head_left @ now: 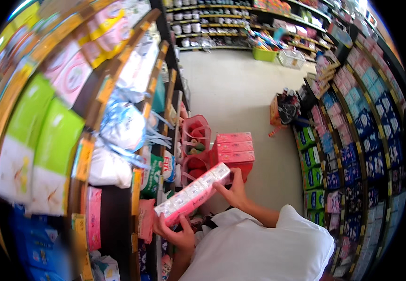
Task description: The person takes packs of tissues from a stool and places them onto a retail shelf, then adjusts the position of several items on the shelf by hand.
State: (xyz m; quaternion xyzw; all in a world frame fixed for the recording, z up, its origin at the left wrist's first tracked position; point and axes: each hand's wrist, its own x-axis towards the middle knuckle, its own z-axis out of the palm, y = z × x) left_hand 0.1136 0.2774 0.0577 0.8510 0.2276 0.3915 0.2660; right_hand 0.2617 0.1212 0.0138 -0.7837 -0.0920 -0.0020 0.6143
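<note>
In front of me, a long pink-and-white multipack of tissues (194, 193) is held slantwise, its far end up to the right. My left hand (178, 234) grips its near lower end, with the thumb against the pink side. My right hand (234, 191) is closed around the other end. Just beyond the pack, several similar pink packs (234, 146) are stacked on a red thing whose kind is mostly hidden. Close to my left hand, a pink soft package (146, 220) stands at the shelf edge.
A tall shelf (137, 201) with green, white and pink packages runs along my left. Pink-red baskets (196, 129) stand at its foot. On the right, another shelf (348, 154) holds many packages. Farther off are an orange box (275, 112) and a lime-green bin (264, 55) on the floor.
</note>
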